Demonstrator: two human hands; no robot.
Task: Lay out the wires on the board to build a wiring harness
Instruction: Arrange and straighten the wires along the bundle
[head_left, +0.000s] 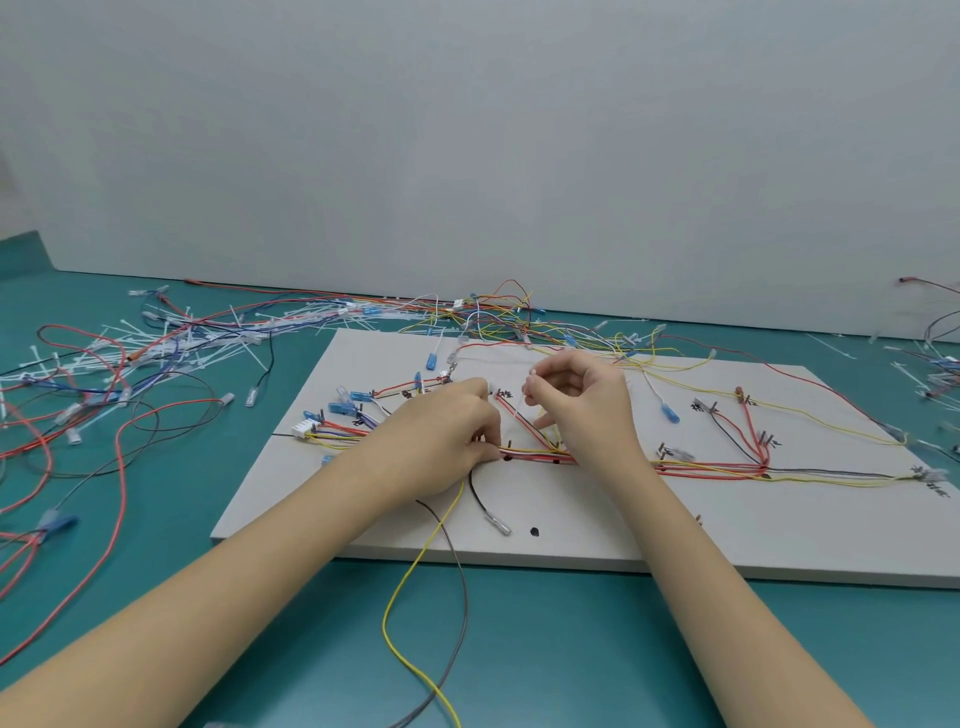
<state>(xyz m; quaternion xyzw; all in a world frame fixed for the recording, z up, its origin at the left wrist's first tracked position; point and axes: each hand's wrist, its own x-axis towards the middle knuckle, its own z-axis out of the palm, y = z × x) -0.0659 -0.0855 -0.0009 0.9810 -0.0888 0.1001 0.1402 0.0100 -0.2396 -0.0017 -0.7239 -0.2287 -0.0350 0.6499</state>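
A white board (597, 525) lies flat on a teal tabletop (545, 649), and over it runs a bundle of red, yellow, white and black wires (701, 469), led between short dark pegs and spreading toward hand-written marks near the right edge. The left hand (447, 436) rests on the board to the left of centre, knuckles up, with its fingertips curled down and pinching the bundle where it passes a peg. The right hand (582, 405) is raised just beside it, fingers bent, with thumb and forefinger nipping what looks like a thin white cable tie (511, 410); the strip slants down toward the bundle between the two hands, though it is too fine and blurred to be sure of its lower end. A yellow wire (402, 587) and a grey wire (460, 597) trail from under the left hand off the near edge of the board and across the tabletop toward the viewer. A short black lead with a clear sleeved terminal (498, 522) lies on the board near a black dot. A white multi-pin connector (303, 429) sits at the board's left edge, with blue sleeved terminals just beside it. To the left and behind the board lies a loose heap of coloured wires and white cable ties (171, 343) on the tabletop.
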